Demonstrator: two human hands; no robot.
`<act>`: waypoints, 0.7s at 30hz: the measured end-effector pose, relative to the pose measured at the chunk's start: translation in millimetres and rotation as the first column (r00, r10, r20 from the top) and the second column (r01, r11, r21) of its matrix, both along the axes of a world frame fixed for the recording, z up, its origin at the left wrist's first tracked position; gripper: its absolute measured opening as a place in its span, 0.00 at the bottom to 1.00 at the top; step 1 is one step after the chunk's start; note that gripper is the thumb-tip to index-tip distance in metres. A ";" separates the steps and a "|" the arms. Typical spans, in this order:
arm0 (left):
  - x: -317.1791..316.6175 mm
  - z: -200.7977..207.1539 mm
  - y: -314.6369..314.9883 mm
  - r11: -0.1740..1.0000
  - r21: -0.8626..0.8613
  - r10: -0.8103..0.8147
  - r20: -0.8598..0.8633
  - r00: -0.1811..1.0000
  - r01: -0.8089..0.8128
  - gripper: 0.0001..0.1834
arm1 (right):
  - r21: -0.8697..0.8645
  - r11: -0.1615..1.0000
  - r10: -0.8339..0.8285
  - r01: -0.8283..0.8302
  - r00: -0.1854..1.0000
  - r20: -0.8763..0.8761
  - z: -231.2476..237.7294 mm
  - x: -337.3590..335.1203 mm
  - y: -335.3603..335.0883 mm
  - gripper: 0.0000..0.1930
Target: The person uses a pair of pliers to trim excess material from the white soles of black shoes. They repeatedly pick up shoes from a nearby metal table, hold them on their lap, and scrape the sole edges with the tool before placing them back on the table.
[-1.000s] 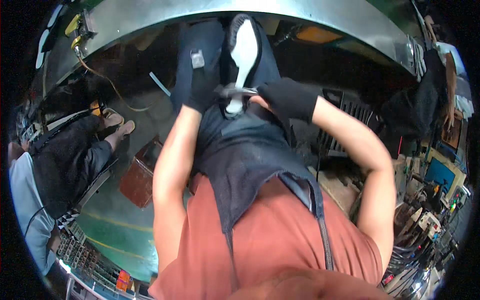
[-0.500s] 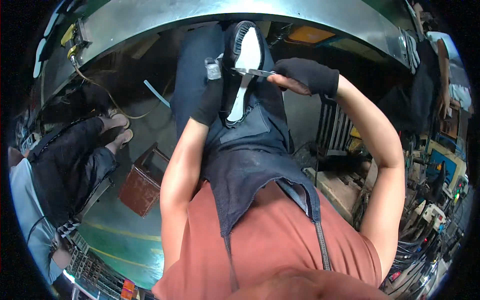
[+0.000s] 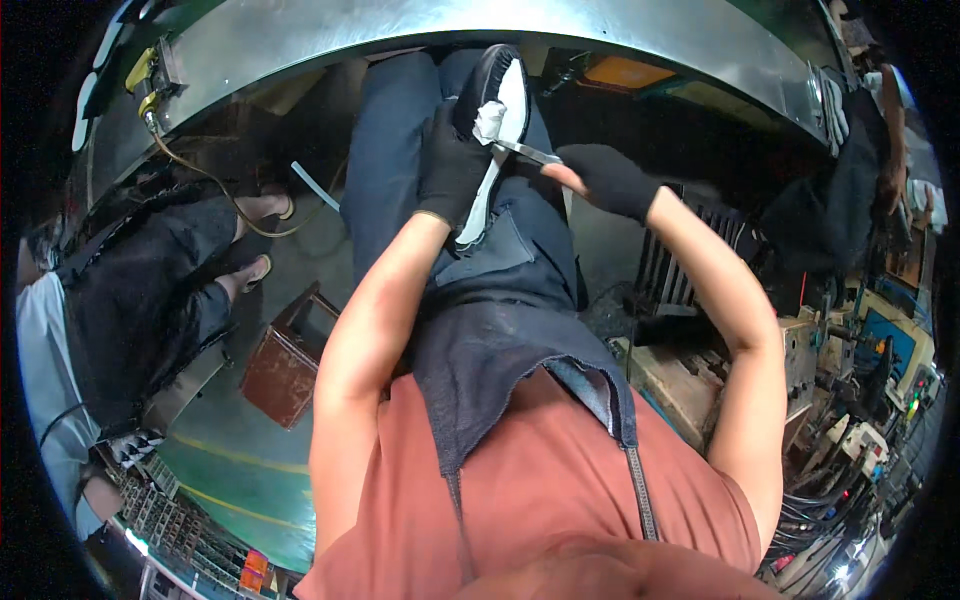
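Note:
A black shoe (image 3: 515,95) lies across my lap, toe pointing away, with the white underside of its bottom facing up. My left hand (image 3: 450,165), in a black glove, is closed around the shoe's left side at the middle. White wrapping (image 3: 489,122) covers its thumb or fingertip, pressed on the white bottom. My right hand (image 3: 608,182), in a black fingerless glove, closes on a thin metal-bladed tool (image 3: 530,153). The blade's tip meets the shoe beside the wrapped digit; the grip end is hidden in the glove.
A metal workbench (image 3: 430,28) curves across the front, with a yellow-handled tool (image 3: 145,80) and hose at its left. To my left are a brown stool (image 3: 280,375) and a seated person in a dark apron (image 3: 130,310). Machinery and cables (image 3: 850,440) crowd the right.
My left hand has shifted right, onto the shoe, its wrapped digit now over the white bottom. The shoe has turned slightly, and the blade has moved a little right and down.

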State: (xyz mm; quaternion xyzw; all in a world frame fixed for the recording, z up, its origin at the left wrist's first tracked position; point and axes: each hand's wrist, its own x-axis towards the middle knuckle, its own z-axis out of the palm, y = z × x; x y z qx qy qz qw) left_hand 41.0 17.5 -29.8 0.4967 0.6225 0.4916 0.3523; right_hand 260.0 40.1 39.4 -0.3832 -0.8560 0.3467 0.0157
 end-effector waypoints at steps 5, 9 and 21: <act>-5.0 1.4 0.3 0.996 -0.084 -0.022 -0.006 1.000 0.021 0.29 | 0.019 0.981 0.183 -0.195 0.945 0.272 90.1 -9.2 14.9 0.22; -9.1 13.8 -7.0 0.971 0.006 -0.235 -0.146 0.961 0.238 0.35 | 0.331 0.921 0.272 -0.208 0.949 -0.161 78.8 -35.9 4.9 0.16; -34.7 21.9 -41.9 0.880 -0.198 -0.321 0.420 0.849 0.431 0.48 | 0.080 0.991 -0.119 0.109 0.983 0.140 29.3 -3.1 -18.4 0.24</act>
